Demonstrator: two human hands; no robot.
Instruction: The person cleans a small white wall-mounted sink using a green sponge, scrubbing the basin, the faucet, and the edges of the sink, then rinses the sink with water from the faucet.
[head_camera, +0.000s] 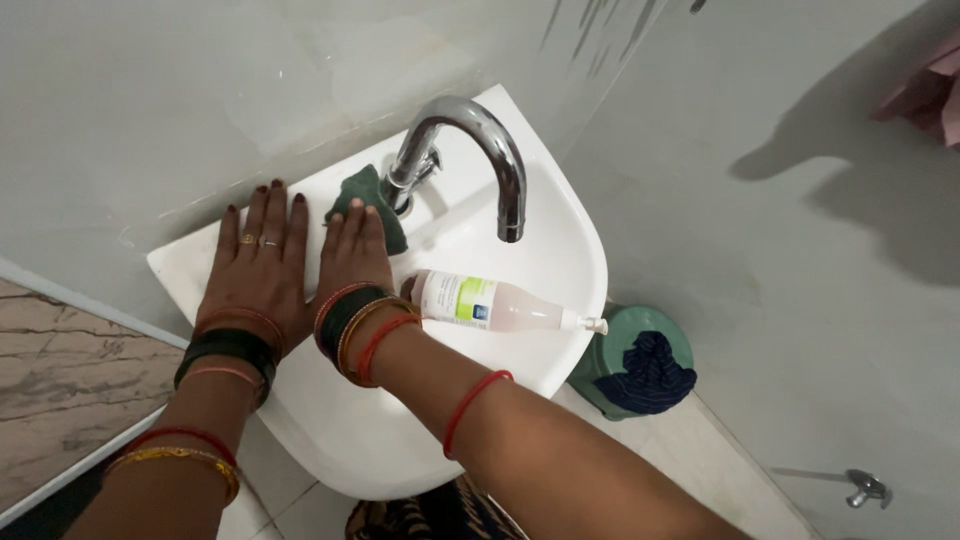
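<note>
On the sink rim (200, 275), left hand (258, 262) flat, right hand (352, 255) pressing green cloth (368, 192) (by tap (470, 150))

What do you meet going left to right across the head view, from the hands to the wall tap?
Left hand flat on the sink rim → right hand on a green cloth → chrome faucet → bottle lying in the basin → green stool → small wall tap.
</note>
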